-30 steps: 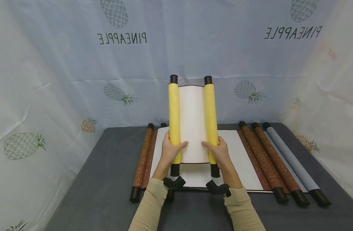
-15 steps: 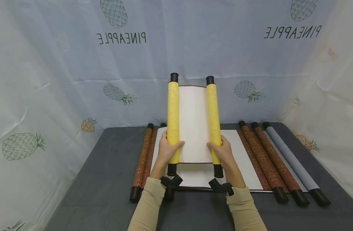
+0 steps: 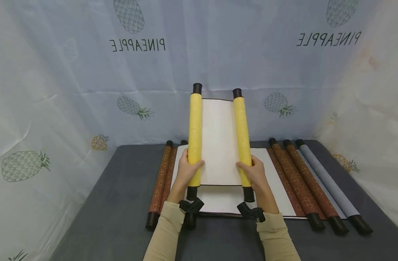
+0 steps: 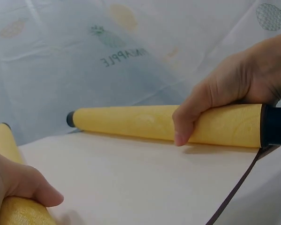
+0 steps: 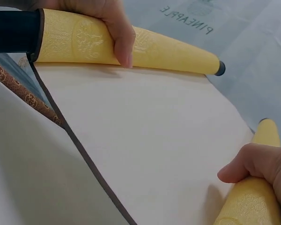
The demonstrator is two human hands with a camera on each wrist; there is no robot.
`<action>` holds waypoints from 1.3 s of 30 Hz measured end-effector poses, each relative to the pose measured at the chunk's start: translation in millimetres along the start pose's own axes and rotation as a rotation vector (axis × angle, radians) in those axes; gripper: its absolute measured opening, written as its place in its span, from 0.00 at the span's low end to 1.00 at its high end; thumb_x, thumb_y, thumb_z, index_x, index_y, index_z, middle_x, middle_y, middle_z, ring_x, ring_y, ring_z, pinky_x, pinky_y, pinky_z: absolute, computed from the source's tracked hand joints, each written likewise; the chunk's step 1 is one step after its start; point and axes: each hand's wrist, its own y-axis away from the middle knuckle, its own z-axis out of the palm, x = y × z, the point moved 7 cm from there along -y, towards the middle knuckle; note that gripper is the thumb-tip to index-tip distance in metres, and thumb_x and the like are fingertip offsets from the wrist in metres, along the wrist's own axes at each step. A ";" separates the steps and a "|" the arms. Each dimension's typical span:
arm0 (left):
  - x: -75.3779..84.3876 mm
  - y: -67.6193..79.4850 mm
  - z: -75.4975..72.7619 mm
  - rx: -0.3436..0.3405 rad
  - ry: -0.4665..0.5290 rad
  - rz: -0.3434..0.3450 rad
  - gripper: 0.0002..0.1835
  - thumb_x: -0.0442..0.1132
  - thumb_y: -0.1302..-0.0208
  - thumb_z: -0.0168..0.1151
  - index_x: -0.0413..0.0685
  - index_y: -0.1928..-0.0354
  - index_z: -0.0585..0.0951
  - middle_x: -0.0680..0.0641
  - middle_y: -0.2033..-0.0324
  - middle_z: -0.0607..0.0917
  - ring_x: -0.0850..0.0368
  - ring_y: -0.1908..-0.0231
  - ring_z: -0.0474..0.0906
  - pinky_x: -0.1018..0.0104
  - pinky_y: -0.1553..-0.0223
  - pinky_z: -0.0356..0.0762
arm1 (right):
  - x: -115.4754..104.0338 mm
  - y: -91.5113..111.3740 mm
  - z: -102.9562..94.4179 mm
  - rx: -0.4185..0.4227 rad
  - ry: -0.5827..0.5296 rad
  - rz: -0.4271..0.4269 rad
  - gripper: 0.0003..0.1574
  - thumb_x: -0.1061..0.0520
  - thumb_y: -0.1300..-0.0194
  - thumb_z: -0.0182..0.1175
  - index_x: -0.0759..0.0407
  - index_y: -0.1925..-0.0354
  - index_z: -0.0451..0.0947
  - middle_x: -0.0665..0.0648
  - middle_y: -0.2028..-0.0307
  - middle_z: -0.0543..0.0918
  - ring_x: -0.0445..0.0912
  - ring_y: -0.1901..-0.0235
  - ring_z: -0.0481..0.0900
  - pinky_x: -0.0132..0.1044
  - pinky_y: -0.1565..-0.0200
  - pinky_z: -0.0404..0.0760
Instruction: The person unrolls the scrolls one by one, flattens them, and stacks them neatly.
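Observation:
A yellow scroll (image 3: 195,137) with black end knobs is held up, partly unrolled, between both hands. Its blank white paper (image 3: 219,141) with a dark edge stretches between the two rolls. My left hand (image 3: 187,170) grips the left roll near its lower end, the thumb lying over the front. On the right roll (image 3: 242,141) my right hand (image 3: 256,172) holds the same way, as the left wrist view also shows. The fingers behind the rolls are hidden. In the right wrist view, embossed patterns show on the yellow cloth (image 5: 88,40).
Beneath lies an open scroll's white sheet (image 3: 277,185) on the dark table (image 3: 114,203). Brown patterned rolls (image 3: 159,185) flank it on the left, with more brown rolls (image 3: 298,181) on the right. A grey-blue roll (image 3: 329,179) lies furthest right. Pineapple-print cloth (image 3: 218,54) hangs behind.
The two yellow rolls have moved apart, their lower ends most, so more white paper shows between them. Both hands keep their grip, the left shifting left and the right shifting right.

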 end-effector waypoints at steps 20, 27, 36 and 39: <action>-7.8 7.8 -21.4 -0.048 -0.066 0.008 0.33 0.36 0.46 0.68 0.39 0.37 0.70 0.35 0.53 0.80 0.49 0.60 0.80 0.61 0.61 0.80 | -2.6 6.6 2.4 -0.200 0.023 0.053 0.39 0.56 0.31 0.54 0.63 0.29 0.49 0.73 0.40 0.69 0.52 0.55 0.75 0.38 0.60 0.73; -10.1 10.2 -15.7 -0.106 -0.054 -0.032 0.38 0.36 0.42 0.65 0.38 0.31 0.60 0.31 0.48 0.78 0.45 0.56 0.80 0.59 0.59 0.79 | 7.6 5.1 1.7 -0.116 -0.045 0.131 0.32 0.57 0.33 0.48 0.64 0.34 0.56 0.62 0.53 0.71 0.46 0.62 0.72 0.36 0.63 0.71; -11.3 13.0 -5.7 -0.074 0.002 -0.125 0.40 0.33 0.42 0.56 0.41 0.28 0.53 0.34 0.46 0.72 0.48 0.55 0.73 0.64 0.61 0.72 | 7.9 4.8 2.1 -0.075 -0.013 0.092 0.33 0.51 0.35 0.55 0.66 0.37 0.60 0.59 0.58 0.71 0.43 0.66 0.72 0.32 0.67 0.73; -12.0 13.1 -8.3 -0.031 -0.011 -0.131 0.40 0.34 0.44 0.56 0.41 0.28 0.55 0.35 0.49 0.73 0.50 0.59 0.72 0.65 0.64 0.71 | 8.6 5.0 2.6 -0.077 0.000 0.083 0.37 0.49 0.36 0.60 0.65 0.36 0.60 0.59 0.55 0.71 0.44 0.65 0.72 0.32 0.66 0.73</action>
